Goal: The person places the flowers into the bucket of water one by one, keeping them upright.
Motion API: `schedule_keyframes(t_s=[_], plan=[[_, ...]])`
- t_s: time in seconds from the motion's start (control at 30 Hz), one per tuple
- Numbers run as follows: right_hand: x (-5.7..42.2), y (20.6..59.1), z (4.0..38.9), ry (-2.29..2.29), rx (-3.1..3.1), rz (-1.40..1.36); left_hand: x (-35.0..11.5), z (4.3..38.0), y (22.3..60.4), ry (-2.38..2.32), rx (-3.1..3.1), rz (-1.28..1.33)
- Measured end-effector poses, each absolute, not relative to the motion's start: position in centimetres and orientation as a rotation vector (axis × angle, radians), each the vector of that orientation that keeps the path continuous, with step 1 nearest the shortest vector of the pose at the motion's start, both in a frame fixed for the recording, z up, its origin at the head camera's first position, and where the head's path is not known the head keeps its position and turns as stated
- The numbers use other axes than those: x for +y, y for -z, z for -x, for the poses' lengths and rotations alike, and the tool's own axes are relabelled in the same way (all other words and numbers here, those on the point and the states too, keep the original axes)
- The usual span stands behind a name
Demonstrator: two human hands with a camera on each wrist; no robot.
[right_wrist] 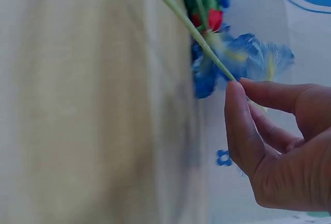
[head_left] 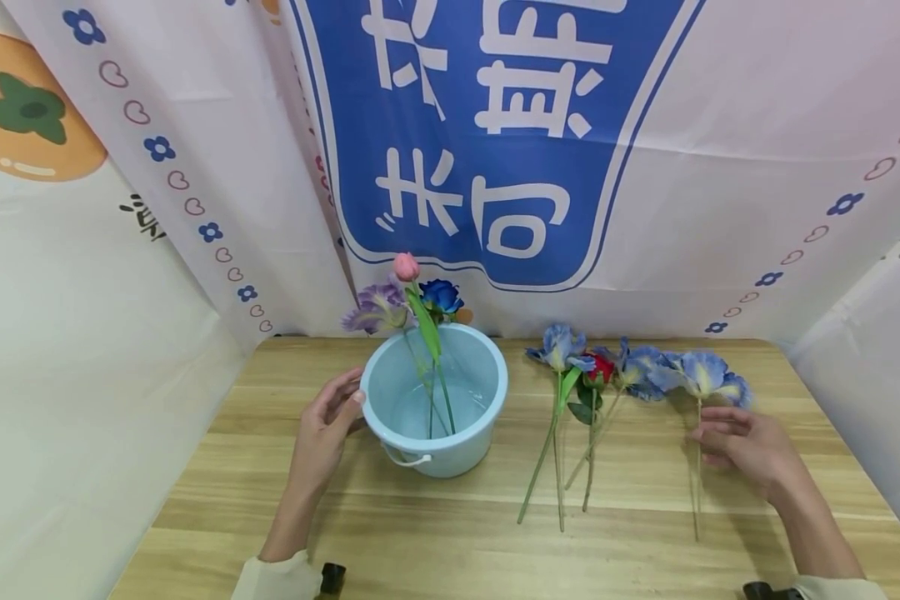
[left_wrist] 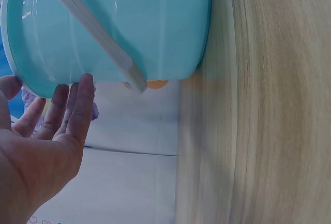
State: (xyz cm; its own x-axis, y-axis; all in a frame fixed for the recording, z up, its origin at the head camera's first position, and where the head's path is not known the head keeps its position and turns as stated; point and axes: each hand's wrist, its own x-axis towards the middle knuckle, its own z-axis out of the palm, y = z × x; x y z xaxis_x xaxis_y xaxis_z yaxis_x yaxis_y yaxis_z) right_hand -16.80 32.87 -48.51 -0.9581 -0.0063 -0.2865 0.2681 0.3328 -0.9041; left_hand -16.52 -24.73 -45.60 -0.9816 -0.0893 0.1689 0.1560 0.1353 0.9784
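My left hand (head_left: 330, 425) rests against the left side of a light blue bucket (head_left: 453, 458), its thumb at the rim and its fairly straight fingers (left_wrist: 80, 107) touching the outer wall. Inside the bucket stand a pink tulip (head_left: 406, 267), a purple iris (head_left: 378, 310) and a blue rose (head_left: 441, 297), heads above the rim. On the right, my right hand (head_left: 750, 442) pinches the stem of a blue iris (head_left: 703, 372) between thumb and fingers. That stem (right_wrist: 194, 32) slants up from the fingertips in the right wrist view, its cut end raised off the wooden tabletop.
Between bucket and right hand lie a blue iris (head_left: 560, 346), a red rose (head_left: 598, 369), another blue iris (head_left: 633, 367) and a green-leafed stem (head_left: 566, 387), overlapping on the wooden table (head_left: 420, 533). A printed cloth (head_left: 682, 225) hangs along the back edge. The bucket's white handle (head_left: 412, 461) hangs at its front.
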Motion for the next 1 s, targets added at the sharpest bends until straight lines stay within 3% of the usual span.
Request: schedule_keyframes(t_s=[0.53,1.0], plan=[[29.5,43.6,17.1,1.781,2.472,-0.125,-24.7,16.5,45.7,1.961,-2.204,0.081],[23.6,39.9,18.9,1.872,2.469,0.010,-24.8,16.5,45.6,1.940,-2.214,0.096]])
